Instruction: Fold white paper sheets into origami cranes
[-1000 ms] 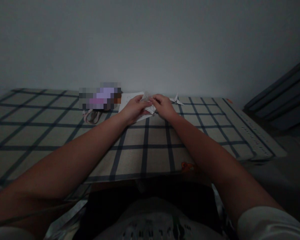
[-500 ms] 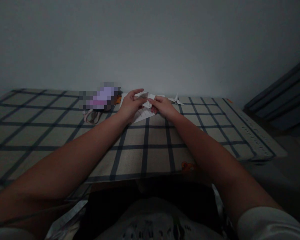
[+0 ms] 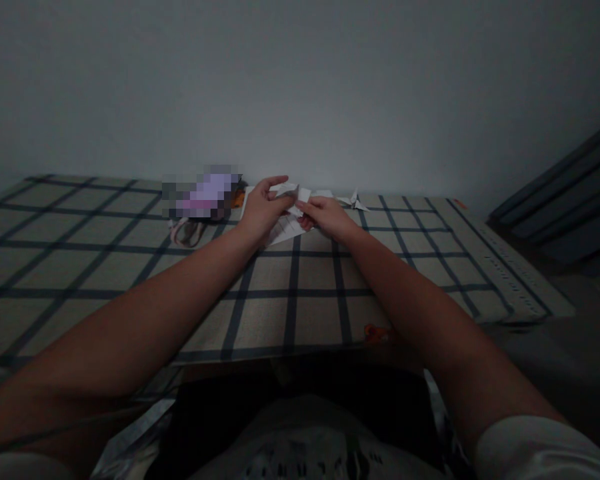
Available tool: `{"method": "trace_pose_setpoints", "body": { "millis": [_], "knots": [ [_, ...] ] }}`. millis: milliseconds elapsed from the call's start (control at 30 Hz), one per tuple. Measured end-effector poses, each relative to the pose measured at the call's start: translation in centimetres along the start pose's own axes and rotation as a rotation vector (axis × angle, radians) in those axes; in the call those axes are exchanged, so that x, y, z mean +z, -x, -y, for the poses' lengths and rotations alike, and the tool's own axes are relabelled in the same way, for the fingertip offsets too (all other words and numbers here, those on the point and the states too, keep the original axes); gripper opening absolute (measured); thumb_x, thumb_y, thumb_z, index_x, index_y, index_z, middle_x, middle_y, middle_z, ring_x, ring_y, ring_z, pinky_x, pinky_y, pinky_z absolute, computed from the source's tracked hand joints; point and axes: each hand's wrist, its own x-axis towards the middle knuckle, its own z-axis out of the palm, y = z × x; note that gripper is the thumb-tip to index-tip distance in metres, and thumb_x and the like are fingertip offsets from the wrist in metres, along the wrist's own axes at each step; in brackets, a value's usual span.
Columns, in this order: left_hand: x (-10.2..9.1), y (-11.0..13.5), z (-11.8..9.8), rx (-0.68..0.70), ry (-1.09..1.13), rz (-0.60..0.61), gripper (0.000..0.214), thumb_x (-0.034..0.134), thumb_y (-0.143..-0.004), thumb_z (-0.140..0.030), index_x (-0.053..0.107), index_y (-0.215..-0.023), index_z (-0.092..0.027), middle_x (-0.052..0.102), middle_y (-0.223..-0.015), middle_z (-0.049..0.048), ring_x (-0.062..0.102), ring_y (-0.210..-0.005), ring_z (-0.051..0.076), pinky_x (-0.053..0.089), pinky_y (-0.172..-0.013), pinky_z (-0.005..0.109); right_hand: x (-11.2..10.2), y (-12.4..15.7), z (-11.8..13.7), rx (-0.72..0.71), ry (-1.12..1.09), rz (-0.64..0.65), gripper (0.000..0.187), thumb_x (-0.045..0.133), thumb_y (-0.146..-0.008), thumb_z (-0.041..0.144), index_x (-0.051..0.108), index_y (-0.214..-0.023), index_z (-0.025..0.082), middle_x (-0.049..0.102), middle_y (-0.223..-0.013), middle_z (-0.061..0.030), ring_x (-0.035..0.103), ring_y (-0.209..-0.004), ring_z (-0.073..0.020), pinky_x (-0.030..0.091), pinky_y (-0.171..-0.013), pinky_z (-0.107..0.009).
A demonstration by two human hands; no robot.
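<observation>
Near the far edge of the table, my left hand [image 3: 265, 208] and my right hand [image 3: 327, 215] hold a piece of folded white paper [image 3: 304, 195] between them. The left thumb presses on the paper while its index finger stretches out above. My right thumb and fingers pinch the paper's right side. Beneath the hands lies a flat white sheet [image 3: 285, 232], partly covered by them. Just beyond my right hand stands a folded paper crane [image 3: 357, 200] with pointed tips. The exact folds between my fingers are too small to make out.
A checked cloth [image 3: 315, 287] covers the table, which meets a plain wall [image 3: 300, 87]. Left of my hands lies a purple, partly blurred item [image 3: 213, 190] with a pale strap [image 3: 187, 232]. An orange piece [image 3: 239, 198] is beside it. A dark striped curtain [image 3: 575, 200] hangs at right.
My right hand has shifted very slightly, and more of the folded paper shows between the hands. Both hands keep hold of it. The other things have not moved.
</observation>
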Motion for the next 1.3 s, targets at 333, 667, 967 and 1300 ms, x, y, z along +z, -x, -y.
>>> {"method": "trace_pose_setpoints", "body": {
  "millis": [333,667,967,1300],
  "knots": [
    [-0.1,-0.2,0.0,0.016,-0.071,-0.038,0.056,0.076,-0.071,-0.022,0.061,-0.124,-0.016,0.070,-0.084,0.0047,0.067,-0.072,0.017,0.055,-0.074,0.031,0.2,0.2,0.4,0.034,-0.011,0.050,0.034,0.061,-0.095,0.035,0.064,-0.068,0.014,0.066,-0.062,-0.0015,0.060,-0.055,-0.0087,0.049,-0.058,-0.021],
    [0.1,-0.1,-0.2,-0.024,0.010,-0.051,0.055,0.075,-0.068,-0.021,0.061,-0.121,-0.017,0.069,-0.084,0.0039,0.066,-0.070,0.015,0.054,-0.070,0.029,0.1,0.1,0.0,0.004,-0.059,0.111,0.033,0.064,-0.091,0.040,0.065,-0.070,0.014,0.067,-0.063,-0.0016,0.060,-0.056,-0.0088,0.050,-0.059,-0.021],
    [-0.2,-0.5,-0.6,-0.080,0.106,-0.074,0.049,0.073,-0.072,-0.024,0.058,-0.118,-0.017,0.069,-0.093,0.0065,0.069,-0.082,0.020,0.055,-0.073,0.032,0.0,0.6,0.8,0.051,-0.143,0.188,0.031,0.065,-0.089,0.044,0.064,-0.077,0.016,0.066,-0.068,-0.0009,0.061,-0.059,-0.0087,0.051,-0.060,-0.021],
    [0.1,0.1,-0.1,-0.115,0.100,0.112,0.062,0.078,-0.065,-0.017,0.059,-0.124,-0.015,0.072,-0.093,0.0073,0.069,-0.074,0.016,0.055,-0.071,0.029,-0.3,0.5,1.2,-0.043,-0.136,-0.092,0.016,0.065,-0.090,0.030,0.053,-0.098,0.024,0.054,-0.061,0.0091,0.052,-0.051,-0.0078,0.043,-0.051,-0.018]
  ]
}}
